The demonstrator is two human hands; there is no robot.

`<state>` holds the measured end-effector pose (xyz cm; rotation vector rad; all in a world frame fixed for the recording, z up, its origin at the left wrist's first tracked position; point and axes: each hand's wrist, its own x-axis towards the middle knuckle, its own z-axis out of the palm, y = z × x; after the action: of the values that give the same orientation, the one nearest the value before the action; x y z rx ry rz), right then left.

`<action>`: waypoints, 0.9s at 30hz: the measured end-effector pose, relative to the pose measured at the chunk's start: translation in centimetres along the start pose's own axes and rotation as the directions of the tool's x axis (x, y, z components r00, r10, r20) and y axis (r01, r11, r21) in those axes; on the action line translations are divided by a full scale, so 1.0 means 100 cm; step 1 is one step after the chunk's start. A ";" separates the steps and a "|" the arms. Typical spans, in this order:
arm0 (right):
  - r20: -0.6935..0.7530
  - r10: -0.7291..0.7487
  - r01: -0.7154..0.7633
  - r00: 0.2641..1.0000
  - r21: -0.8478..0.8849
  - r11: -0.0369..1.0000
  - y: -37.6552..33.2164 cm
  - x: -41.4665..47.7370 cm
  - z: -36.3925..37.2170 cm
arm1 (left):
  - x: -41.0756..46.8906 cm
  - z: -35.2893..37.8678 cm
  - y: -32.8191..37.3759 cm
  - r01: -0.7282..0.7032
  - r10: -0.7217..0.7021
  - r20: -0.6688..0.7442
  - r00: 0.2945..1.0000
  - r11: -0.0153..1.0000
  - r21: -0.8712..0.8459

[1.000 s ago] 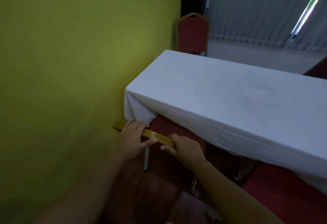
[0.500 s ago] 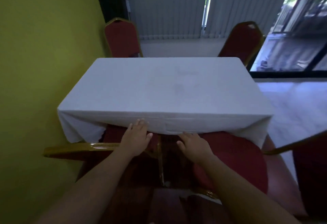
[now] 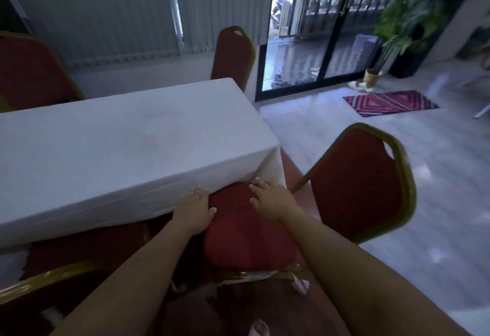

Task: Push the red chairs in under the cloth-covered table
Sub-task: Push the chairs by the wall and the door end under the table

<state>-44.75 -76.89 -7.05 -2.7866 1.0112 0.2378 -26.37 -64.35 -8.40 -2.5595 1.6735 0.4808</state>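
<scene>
- Hands lie flat with fingers spread and clamp nothing: the left hand (image 3: 193, 212) rests on the near-left edge of a red padded chair seat (image 3: 244, 232), its fingertips touching the hanging white cloth.
- The right hand (image 3: 273, 199) presses the far part of that seat, just beside the cloth corner.
- The seat's far end sits under the edge of the long surface draped in white cloth (image 3: 127, 150); its near end sticks out.
- A red gold-framed chair back (image 3: 355, 189) stands just right of the seat.
- Two more red chairs stand on the far side, one left (image 3: 29, 70) and one at the far corner (image 3: 233, 57).
</scene>
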 end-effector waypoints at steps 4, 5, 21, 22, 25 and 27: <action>-0.010 0.090 -0.090 0.996 0.008 0.996 0.039 -0.011 -0.011 | 0.026 0.004 0.039 -0.075 0.075 0.023 0.997 0.997 0.005; -0.015 0.116 -0.115 0.993 0.018 0.993 0.047 -0.014 -0.012 | 0.031 0.004 0.047 -0.092 0.091 0.033 0.995 0.996 0.012; -0.058 0.400 -0.404 0.915 -0.110 0.908 0.187 -0.098 -0.057 | 0.075 0.016 0.231 -0.499 0.494 0.097 0.864 0.866 0.038; -0.069 0.402 -0.408 0.913 -0.132 0.903 0.197 -0.103 -0.061 | 0.074 0.018 0.243 -0.516 0.511 0.106 0.853 0.856 0.028; -0.107 0.394 -0.408 0.913 -0.192 0.893 0.226 -0.114 -0.075 | 0.071 0.021 0.277 -0.547 0.544 0.128 0.829 0.837 -0.013; -0.130 0.379 -0.399 0.916 -0.226 0.888 0.246 -0.117 -0.083 | 0.070 0.023 0.299 -0.557 0.556 0.129 0.821 0.830 -0.030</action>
<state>-68.70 -89.99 0.93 -2.7954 1.6708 0.3217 -51.23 -82.45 -8.65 -1.9301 2.3509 0.6438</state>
